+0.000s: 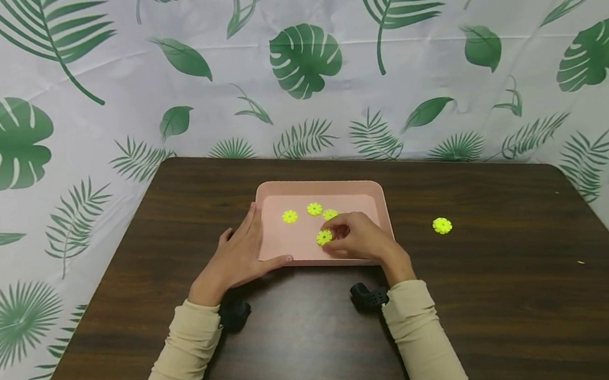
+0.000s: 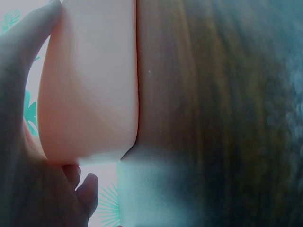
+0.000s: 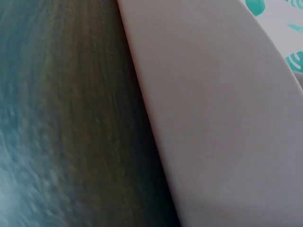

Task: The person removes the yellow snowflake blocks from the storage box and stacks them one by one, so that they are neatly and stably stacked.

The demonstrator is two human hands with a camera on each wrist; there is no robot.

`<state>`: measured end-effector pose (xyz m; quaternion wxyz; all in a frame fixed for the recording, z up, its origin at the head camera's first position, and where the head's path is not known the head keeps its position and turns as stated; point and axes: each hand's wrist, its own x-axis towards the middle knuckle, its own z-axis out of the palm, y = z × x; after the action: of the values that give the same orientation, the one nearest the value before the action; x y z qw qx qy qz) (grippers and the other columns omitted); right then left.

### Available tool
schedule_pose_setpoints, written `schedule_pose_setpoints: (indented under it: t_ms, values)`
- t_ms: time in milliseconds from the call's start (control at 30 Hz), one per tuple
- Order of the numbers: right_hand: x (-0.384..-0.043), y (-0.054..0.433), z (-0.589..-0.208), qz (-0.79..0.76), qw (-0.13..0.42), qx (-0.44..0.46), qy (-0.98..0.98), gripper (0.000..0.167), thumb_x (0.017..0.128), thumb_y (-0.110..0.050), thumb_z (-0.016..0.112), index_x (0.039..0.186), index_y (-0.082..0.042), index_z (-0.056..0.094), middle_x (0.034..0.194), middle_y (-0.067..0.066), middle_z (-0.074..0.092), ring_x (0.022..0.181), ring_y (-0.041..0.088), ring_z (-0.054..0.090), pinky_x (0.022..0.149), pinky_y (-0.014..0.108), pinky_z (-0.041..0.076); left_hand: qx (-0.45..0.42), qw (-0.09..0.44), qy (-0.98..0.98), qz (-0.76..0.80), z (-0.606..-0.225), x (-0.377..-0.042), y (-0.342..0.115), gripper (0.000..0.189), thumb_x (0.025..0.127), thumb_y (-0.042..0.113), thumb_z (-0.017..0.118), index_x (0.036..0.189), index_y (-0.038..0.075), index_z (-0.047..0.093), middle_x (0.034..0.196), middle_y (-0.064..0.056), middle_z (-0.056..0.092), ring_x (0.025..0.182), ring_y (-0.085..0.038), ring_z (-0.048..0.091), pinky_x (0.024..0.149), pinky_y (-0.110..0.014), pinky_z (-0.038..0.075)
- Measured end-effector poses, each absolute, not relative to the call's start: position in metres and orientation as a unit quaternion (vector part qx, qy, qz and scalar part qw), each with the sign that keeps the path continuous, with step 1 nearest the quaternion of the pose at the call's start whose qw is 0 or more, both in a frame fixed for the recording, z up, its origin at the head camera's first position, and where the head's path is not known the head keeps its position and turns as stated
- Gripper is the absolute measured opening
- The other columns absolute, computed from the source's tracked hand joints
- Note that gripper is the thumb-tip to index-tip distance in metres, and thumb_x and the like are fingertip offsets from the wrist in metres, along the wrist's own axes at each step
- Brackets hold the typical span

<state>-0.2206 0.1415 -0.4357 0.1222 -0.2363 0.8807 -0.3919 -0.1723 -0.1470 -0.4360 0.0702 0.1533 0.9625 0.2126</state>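
Observation:
A shallow pink tray [image 1: 282, 246] lies on the dark wooden table. My left hand [image 1: 238, 254] rests at its near left corner, fingers stretched along the left wall and thumb over the front rim. In the left wrist view, the tray's outer wall [image 2: 90, 85] shows close up beside that hand. Over the tray's near right part, my right hand [image 1: 360, 235] pinches a yellow flower-shaped disc [image 1: 324, 237] between thumb and fingers. Three similar discs lie in the tray: one at left [image 1: 289, 217], one in the middle [image 1: 315, 209] and one partly behind the right hand [image 1: 330, 214].
Another yellow flower-shaped disc [image 1: 442, 226] lies on the table [image 1: 519, 291], right of the tray. A tiny pale speck [image 1: 580, 262] sits farther right. Behind the table hangs a white cloth [image 1: 249, 102] with green leaves. The right wrist view shows only tray wall [image 3: 213, 118], table and cloth.

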Motion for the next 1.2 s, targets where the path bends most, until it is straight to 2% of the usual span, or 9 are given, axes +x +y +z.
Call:
schedule_pose_setpoints:
  t_ms: [333, 467, 733, 900, 1200]
  values:
    - [-0.224, 0.155, -0.429, -0.426, 0.009, -0.264, 0.865, 0.031, 0.085, -0.013, 0.087, 0.112, -0.003, 0.076, 0.089, 0.005, 0.066, 0.081, 0.022, 0.058, 0.071, 0.029, 0.048, 0.154, 0.073, 0.961, 0.217, -0.436, -0.173, -0.147, 0.121, 0.088, 0.078, 0.055, 0.165, 0.003, 0.001, 0.173, -0.011, -0.006, 0.159, -0.026, 0.009, 0.115, -0.072, 0.018]
    - [-0.223, 0.161, -0.427, -0.434, 0.006, -0.264, 0.862, 0.032, 0.086, -0.013, 0.086, 0.114, -0.002, 0.076, 0.091, 0.007, 0.064, 0.081, 0.022, 0.058, 0.069, 0.028, 0.046, 0.154, 0.069, 0.962, 0.217, -0.435, -0.172, -0.147, 0.120, 0.088, 0.077, 0.056, 0.165, 0.001, 0.002, 0.173, -0.012, -0.005, 0.159, -0.027, 0.010, 0.115, -0.073, 0.018]
    - [-0.217, 0.176, -0.418, -0.421, -0.010, -0.245, 0.873, 0.033, 0.087, -0.016, 0.086, 0.116, -0.004, 0.076, 0.093, 0.005, 0.067, 0.083, 0.023, 0.056, 0.073, 0.038, 0.047, 0.155, 0.066, 0.961, 0.221, -0.437, -0.172, -0.147, 0.120, 0.088, 0.075, 0.057, 0.165, 0.001, 0.003, 0.173, -0.013, -0.004, 0.159, -0.027, 0.010, 0.115, -0.073, 0.017]
    - [-0.215, 0.188, -0.416, -0.414, -0.022, -0.215, 0.884, 0.033, 0.087, -0.021, 0.086, 0.115, -0.007, 0.077, 0.091, 0.005, 0.067, 0.082, 0.022, 0.054, 0.072, 0.035, 0.044, 0.158, 0.068, 0.960, 0.222, -0.436, -0.172, -0.147, 0.120, 0.088, 0.075, 0.057, 0.165, 0.001, 0.003, 0.173, -0.014, -0.004, 0.159, -0.027, 0.011, 0.115, -0.074, 0.018]
    - [-0.214, 0.215, -0.418, -0.418, -0.037, -0.198, 0.886, 0.033, 0.087, -0.017, 0.086, 0.115, -0.004, 0.076, 0.085, 0.008, 0.059, 0.078, 0.025, 0.053, 0.067, 0.027, 0.044, 0.157, 0.071, 0.960, 0.220, -0.435, -0.172, -0.148, 0.121, 0.088, 0.077, 0.056, 0.165, 0.002, 0.002, 0.173, -0.012, -0.005, 0.159, -0.026, 0.009, 0.115, -0.074, 0.018]
